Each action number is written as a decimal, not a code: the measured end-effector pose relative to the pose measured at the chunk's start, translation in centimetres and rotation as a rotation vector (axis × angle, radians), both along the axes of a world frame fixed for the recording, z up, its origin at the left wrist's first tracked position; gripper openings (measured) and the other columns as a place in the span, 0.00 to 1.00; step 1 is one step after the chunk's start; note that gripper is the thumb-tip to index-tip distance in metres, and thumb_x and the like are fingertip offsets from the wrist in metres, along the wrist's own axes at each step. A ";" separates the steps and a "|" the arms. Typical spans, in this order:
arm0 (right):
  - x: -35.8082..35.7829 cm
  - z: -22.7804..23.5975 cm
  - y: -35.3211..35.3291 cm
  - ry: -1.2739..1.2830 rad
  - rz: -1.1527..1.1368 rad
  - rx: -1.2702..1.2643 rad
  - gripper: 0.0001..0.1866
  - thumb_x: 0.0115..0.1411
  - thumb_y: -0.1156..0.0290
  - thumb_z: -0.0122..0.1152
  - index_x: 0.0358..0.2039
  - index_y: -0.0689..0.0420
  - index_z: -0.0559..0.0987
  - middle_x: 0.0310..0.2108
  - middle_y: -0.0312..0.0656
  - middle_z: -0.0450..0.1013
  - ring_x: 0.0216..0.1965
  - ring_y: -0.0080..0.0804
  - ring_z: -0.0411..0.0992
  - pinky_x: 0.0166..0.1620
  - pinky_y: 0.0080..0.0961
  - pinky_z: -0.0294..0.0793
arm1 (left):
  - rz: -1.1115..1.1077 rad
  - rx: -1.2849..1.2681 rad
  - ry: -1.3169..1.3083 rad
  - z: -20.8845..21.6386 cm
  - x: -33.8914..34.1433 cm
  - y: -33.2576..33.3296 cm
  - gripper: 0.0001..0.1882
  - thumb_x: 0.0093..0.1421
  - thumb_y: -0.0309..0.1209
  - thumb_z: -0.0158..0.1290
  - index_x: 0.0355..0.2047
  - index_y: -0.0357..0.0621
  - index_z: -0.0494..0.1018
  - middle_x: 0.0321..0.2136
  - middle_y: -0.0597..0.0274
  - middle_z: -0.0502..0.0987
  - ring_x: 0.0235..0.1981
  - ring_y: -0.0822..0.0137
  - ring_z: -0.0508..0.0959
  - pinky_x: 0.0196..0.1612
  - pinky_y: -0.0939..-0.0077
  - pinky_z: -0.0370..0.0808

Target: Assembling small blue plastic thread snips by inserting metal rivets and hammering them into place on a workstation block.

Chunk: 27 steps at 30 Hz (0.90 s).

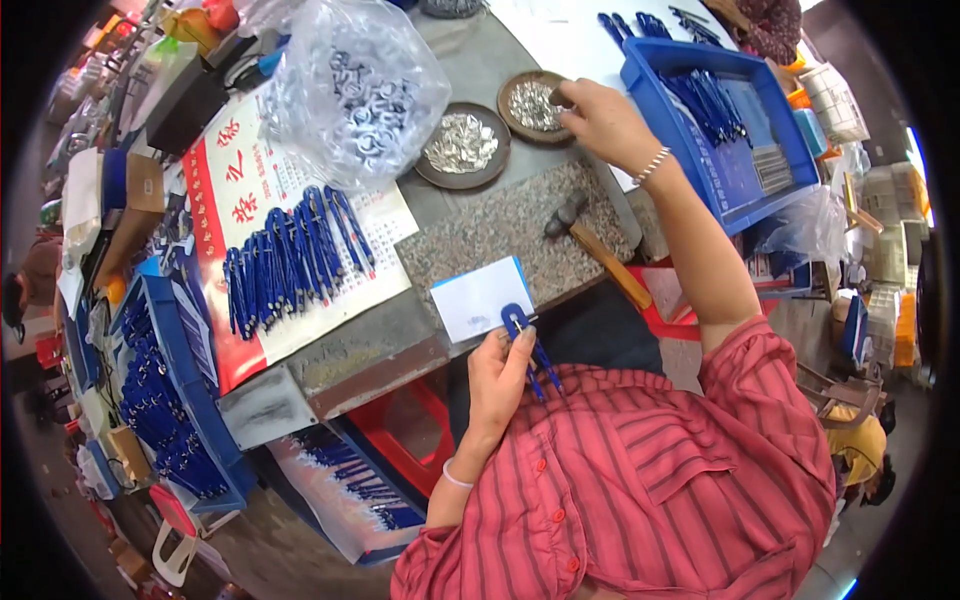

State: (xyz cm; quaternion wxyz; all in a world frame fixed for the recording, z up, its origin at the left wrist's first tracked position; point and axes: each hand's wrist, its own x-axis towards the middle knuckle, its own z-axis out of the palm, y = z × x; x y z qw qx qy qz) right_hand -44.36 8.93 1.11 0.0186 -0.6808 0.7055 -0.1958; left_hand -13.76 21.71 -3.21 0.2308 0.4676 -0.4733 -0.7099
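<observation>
My left hand is closed around a blue compass-shaped tool, its round head up near a white card at the table's near edge. My right hand reaches far forward to a round brown dish of small silver metal parts, fingertips pinched at its rim; whether it holds a part is hidden. A second brown dish of silver parts sits to the left. A row of the same blue tools lies on a red-and-white printed sheet.
A wooden-handled hammer lies on a speckled stone slab. A clear bag of metal rings stands behind. Blue trays of blue tools sit at the right and lower left. A red stool is under the table.
</observation>
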 end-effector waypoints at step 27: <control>-3.2 -0.8 -2.9 -1.194 -0.180 0.305 0.09 0.65 0.65 0.57 0.34 0.58 0.74 0.28 0.33 0.74 0.26 0.17 0.71 0.30 0.16 0.71 | -0.062 -0.055 -0.018 -1.2 0.4 0.1 0.15 0.66 0.39 0.53 0.31 0.37 0.73 0.19 0.70 0.72 0.19 0.81 0.70 0.22 0.84 0.67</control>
